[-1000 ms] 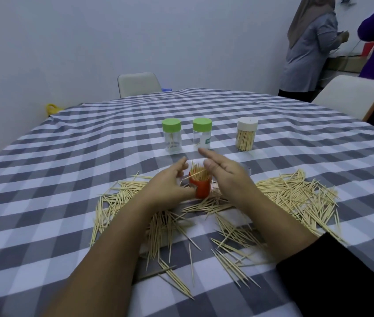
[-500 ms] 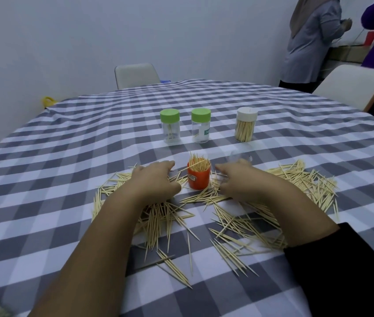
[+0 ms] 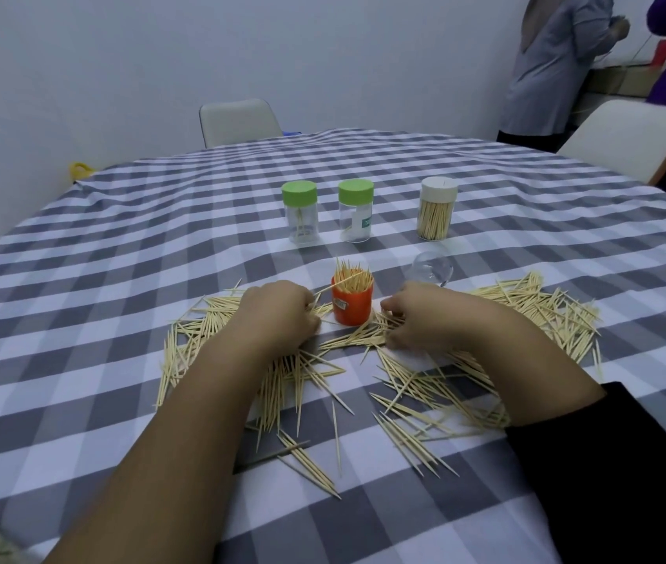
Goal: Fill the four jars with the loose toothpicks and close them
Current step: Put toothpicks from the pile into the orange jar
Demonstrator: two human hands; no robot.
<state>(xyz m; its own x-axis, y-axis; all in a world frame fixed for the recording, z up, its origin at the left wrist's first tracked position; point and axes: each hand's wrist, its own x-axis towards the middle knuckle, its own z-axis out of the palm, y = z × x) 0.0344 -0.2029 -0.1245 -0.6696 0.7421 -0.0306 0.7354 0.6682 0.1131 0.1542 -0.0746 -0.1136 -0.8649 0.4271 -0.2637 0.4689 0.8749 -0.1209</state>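
Your left hand point(image 3: 278, 315) is knuckles-up on the left heap of toothpicks point(image 3: 217, 343), fingers curled into it. Looks like you're pinching up a bunch, but I can't tell if anything's actually held.

The orange jar point(image 3: 352, 305) sits between your hands, open and about full, so both sides can feed it. One stick lies crooked across its rim.

Your right hand point(image 3: 425, 319) mirrors the left: fingers curled down into the sticks. Can't tell what it has hold of either.

Behind: two green-lidded jars point(image 3: 299, 215) point(image 3: 355, 215), nearly empty, and a white-lidded jar point(image 3: 437, 209), packed. A clear lid point(image 3: 431, 270) lies just past your right hand.

There's bare checked tablecloth point(image 3: 119, 246) between pile and jar row, with edges well away. Near-side sticks lie closest to the table edge.
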